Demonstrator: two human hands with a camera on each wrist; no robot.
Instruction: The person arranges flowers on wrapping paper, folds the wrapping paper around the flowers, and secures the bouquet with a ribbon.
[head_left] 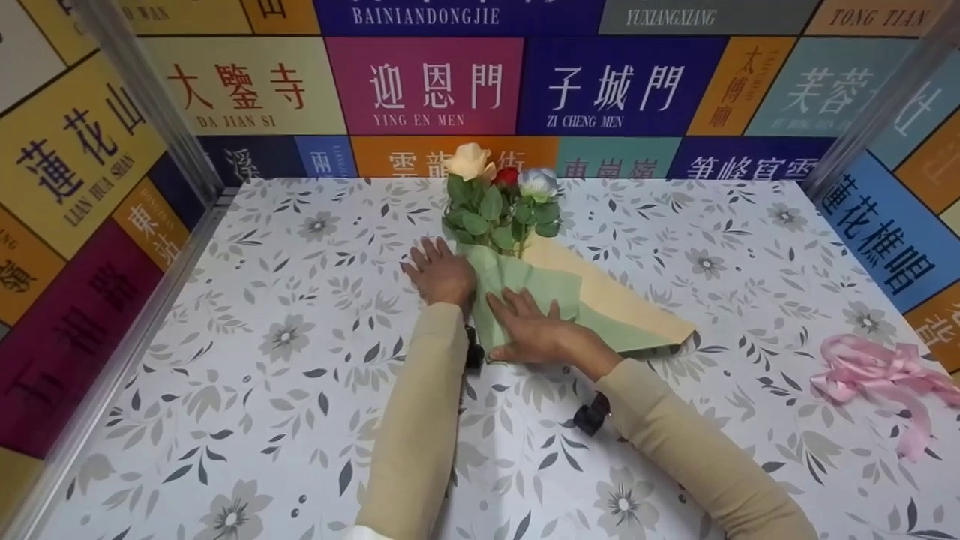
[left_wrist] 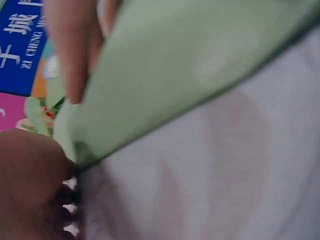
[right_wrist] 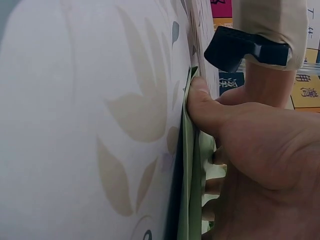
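Note:
A small bouquet lies at the back middle of the table: a peach rose [head_left: 466,162], a red rose [head_left: 506,178] and a pale blue-white flower [head_left: 537,184] above green leaves. Green wrapping paper [head_left: 551,285] covers the stems, and a peach-coloured sheet of paper [head_left: 622,289] spreads to the right. My left hand [head_left: 441,276] rests at the paper's left edge with fingers spread away from it. With its fingers spread, my right hand [head_left: 538,330] presses on the folded green paper. The thumb [right_wrist: 200,100] lies along the paper's near edge in the right wrist view.
Pink ribbon [head_left: 862,371] lies in a loose heap on the right side of the table. A floral-print cover [head_left: 285,405] spreads over the tabletop. Panels with coloured lettered blocks [head_left: 427,82] stand behind and at both sides.

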